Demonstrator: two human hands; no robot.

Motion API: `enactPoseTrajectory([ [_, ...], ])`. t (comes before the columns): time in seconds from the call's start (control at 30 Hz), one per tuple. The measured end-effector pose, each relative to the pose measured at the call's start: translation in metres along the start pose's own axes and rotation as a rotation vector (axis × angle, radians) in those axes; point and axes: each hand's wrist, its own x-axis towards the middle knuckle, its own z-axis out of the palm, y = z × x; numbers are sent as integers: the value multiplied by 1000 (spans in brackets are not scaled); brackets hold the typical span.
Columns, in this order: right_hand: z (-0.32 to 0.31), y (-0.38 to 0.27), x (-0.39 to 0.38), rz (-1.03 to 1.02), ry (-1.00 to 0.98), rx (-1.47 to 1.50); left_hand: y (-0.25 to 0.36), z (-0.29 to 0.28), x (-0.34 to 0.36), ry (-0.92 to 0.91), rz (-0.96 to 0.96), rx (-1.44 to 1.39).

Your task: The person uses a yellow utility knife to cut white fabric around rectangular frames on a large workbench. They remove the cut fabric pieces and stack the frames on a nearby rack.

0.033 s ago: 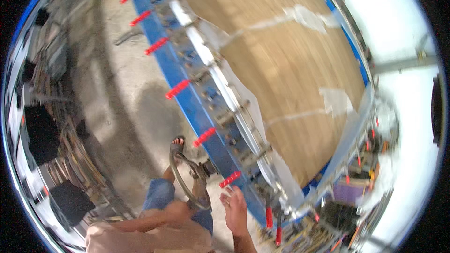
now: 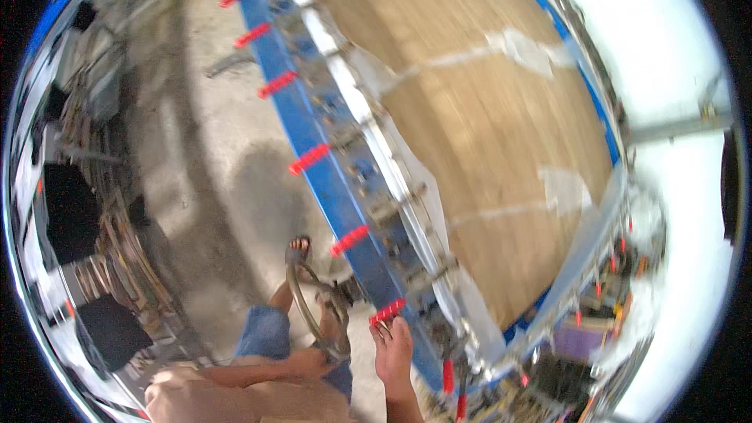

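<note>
A handwheel (image 2: pixel 304 305) with a worn metal rim stands at the side of the blue frame (image 2: pixel 345 223). My left hand (image 2: pixel 319 360) is at the low end of its rim, closed on it, though the fingers are blurred. My right hand (image 2: pixel 394 348) is raised to a red clamp handle (image 2: pixel 388 312) on the frame's near end, its thumb and fingers closing on the handle from below. More red-handled clamps (image 2: pixel 311 159) line the blue edge. A pale wood-grain panel (image 2: pixel 462 133) lies within the frame, with translucent film (image 2: pixel 565 190) over parts of it.
A white strip (image 2: pixel 348 86) runs along the panel's near side. Two red handles (image 2: pixel 448 376) stick out at the frame's lower corner. My foot (image 2: pixel 298 249) is on the concrete floor beside the handwheel. Stacked boards (image 2: pixel 117 258) stand at the left.
My right hand has come up to the red clamp handle, its spread fingers drawing in. My left hand has moved slightly to the right against the wheel rim. The view has shifted a little.
</note>
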Motion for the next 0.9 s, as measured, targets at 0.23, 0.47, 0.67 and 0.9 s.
enactPoseTrajectory([
  [0.23,-14,-81,59,576,-310,1024,-80,-26,48,266,-168,-62],
  [0.47,29,-123,26,486,165,834,-21,8,34,160,-90,-158],
  [0.67,31,-121,14,465,135,840,-70,-26,26,330,-232,-122],
  [0.9,28,-116,22,430,47,1069,-25,32,49,243,-131,-149],
])
